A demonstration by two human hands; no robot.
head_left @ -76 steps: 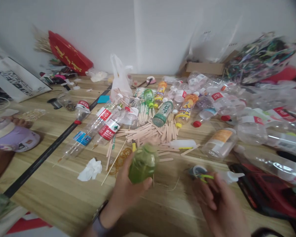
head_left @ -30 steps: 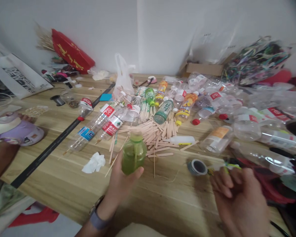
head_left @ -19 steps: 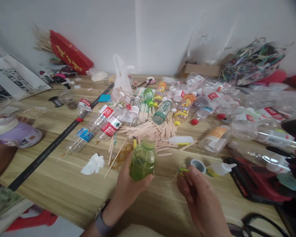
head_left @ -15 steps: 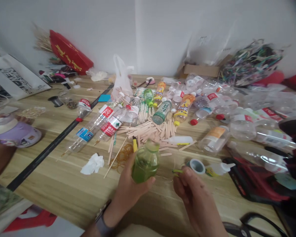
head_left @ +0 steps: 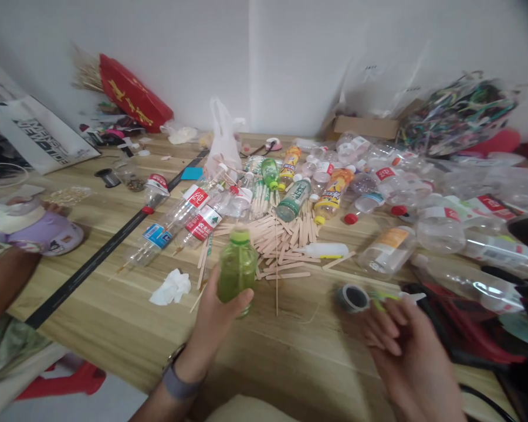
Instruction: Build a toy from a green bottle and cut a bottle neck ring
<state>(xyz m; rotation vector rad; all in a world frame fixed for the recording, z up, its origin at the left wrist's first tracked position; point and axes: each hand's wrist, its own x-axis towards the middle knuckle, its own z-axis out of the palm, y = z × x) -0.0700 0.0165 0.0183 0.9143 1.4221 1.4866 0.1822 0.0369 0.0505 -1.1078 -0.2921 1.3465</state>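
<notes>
My left hand [head_left: 215, 313] is wrapped round the lower part of a green plastic bottle [head_left: 237, 266]. The bottle stands nearly upright with its cap on, and green liquid shows inside. To the right, my right hand [head_left: 400, 343] is slightly blurred, with its fingers curled in. Whatever the fingers hold, if anything, cannot be made out. That hand covers part of a small white-nozzled glue bottle [head_left: 416, 296] with a yellow-green label. A roll of tape [head_left: 354, 297] lies just left of the fingers. Behind the green bottle spreads a pile of flat wooden sticks [head_left: 286, 246].
Plastic bottles [head_left: 393, 184] crowd the table's middle and right. A white squeeze bottle [head_left: 328, 251] lies by the sticks, a crumpled tissue [head_left: 171, 287] to the left. At left, another person's arm [head_left: 9, 281] rests near a purple object [head_left: 44, 231]. A red-black case [head_left: 470, 328] lies right.
My right hand has moved right, from beside the green bottle to the glue bottle; the thin green strip at its fingertips no longer shows clearly. My left hand has shifted left with the green bottle.
</notes>
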